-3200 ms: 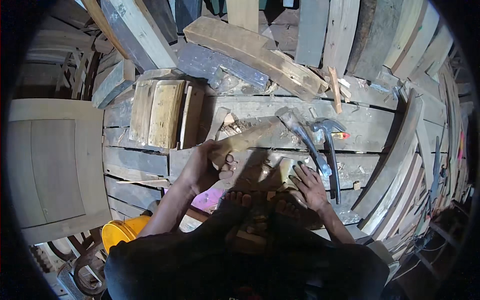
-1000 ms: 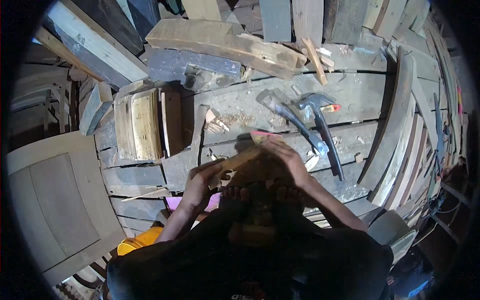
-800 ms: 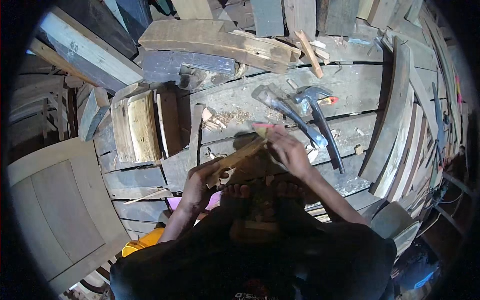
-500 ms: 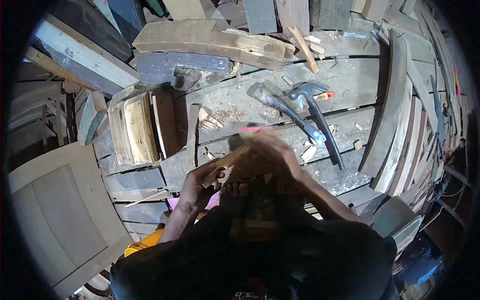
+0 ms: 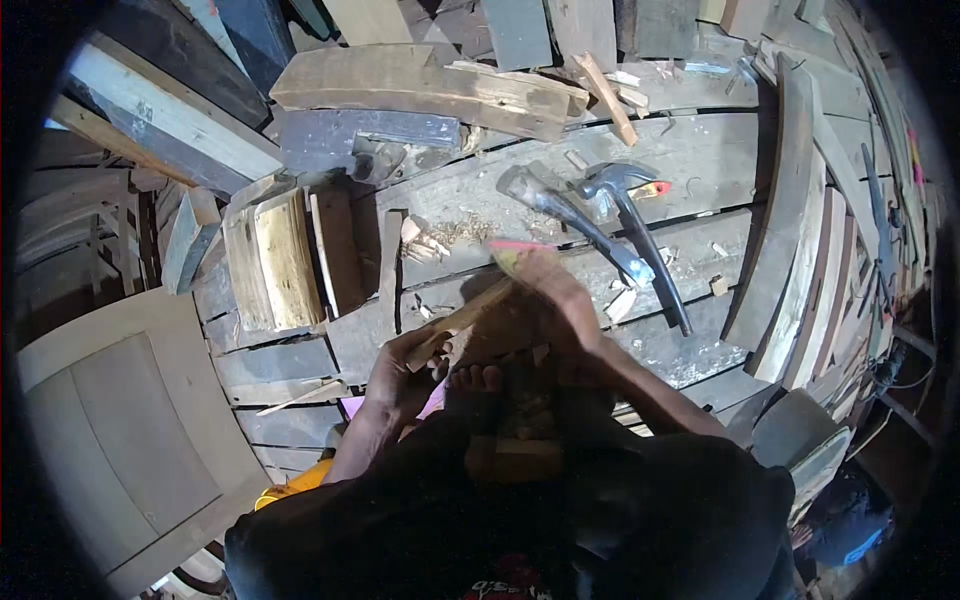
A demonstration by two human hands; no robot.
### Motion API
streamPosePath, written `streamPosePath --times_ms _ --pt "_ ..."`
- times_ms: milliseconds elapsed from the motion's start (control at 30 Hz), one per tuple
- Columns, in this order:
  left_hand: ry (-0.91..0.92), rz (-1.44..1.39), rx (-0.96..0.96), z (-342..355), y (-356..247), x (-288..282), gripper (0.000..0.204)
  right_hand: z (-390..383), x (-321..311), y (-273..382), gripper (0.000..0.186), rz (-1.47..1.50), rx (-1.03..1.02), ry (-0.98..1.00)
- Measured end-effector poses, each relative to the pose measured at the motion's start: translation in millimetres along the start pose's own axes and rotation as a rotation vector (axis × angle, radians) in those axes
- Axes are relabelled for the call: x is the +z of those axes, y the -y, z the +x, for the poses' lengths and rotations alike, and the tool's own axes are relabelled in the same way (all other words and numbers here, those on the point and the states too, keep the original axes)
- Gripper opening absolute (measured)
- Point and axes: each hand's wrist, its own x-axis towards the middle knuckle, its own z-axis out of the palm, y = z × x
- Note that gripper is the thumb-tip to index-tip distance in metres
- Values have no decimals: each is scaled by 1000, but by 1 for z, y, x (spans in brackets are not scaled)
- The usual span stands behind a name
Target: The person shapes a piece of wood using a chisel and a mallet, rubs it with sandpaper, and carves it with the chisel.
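Observation:
My left hand (image 5: 405,365) is closed round the near end of a short strip of wood (image 5: 470,315), which slants up and away to the right. At its far end my right hand (image 5: 555,290) grips a flat pad (image 5: 515,255) with a pink edge and a yellow-green face. Motion smears the pad, so its kind is unclear. Beyond my right hand lie a claw hammer (image 5: 640,225) with a dark handle and a second tool (image 5: 565,215) with a broad metal head. My toes (image 5: 475,378) show just below the wood strip.
Shavings (image 5: 465,230) and chips lie on the plank floor (image 5: 690,150). Wood blocks (image 5: 285,260) stand at the left, and a thick beam (image 5: 400,80) lies at the back. Curved boards (image 5: 780,220) are stacked at the right. A panelled door (image 5: 140,430) lies at the lower left.
My right hand has shifted slightly, and the pad has turned from nearly edge-on to show more of its face. My left hand keeps its hold on the wood strip.

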Motion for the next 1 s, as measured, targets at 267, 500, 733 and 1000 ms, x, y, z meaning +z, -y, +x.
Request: streamPosePath --times_ms 267,500,733,1000 --pt "-154 -81 -79 -11 3 7 35 -7 -14 27 57 -50 -41 137" --pt "-50 -84 -44 1 4 -3 38 2 3 33 38 41 -59 -4" --pt "-132 -50 -50 -13 0 8 42 5 0 47 35 -27 15 -78" --pt "-15 154 -167 -22 -5 16 47 4 7 39 47 45 -26 -44"
